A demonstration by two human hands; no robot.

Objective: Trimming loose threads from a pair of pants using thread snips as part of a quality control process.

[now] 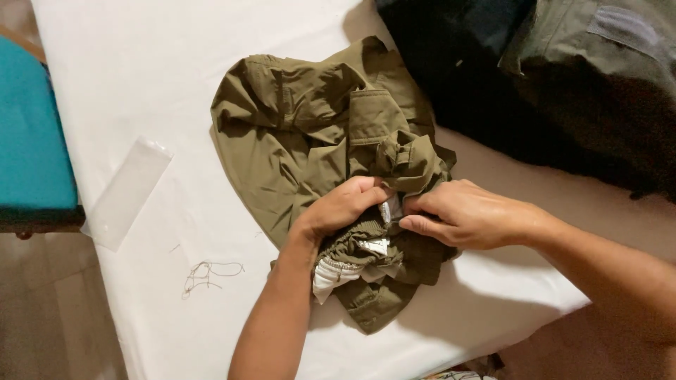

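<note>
I see a white table (141,84), dark garments (563,91) behind, a clear plastic bag (127,191); left hand (341,207) and right hand (468,214) both pinch the olive shorts (303,134)

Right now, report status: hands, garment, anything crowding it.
Left hand and right hand both pinching the olive garment at its white inner tag. Garment crumpled on white table. Dark clothing pile close behind; plastic sleeve, loose threads lie apart.

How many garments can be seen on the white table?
2, perhaps more. An olive garment lies crumpled in the middle, gripped by the left hand and right hand. A dark garment pile at top right may hide others.
</note>
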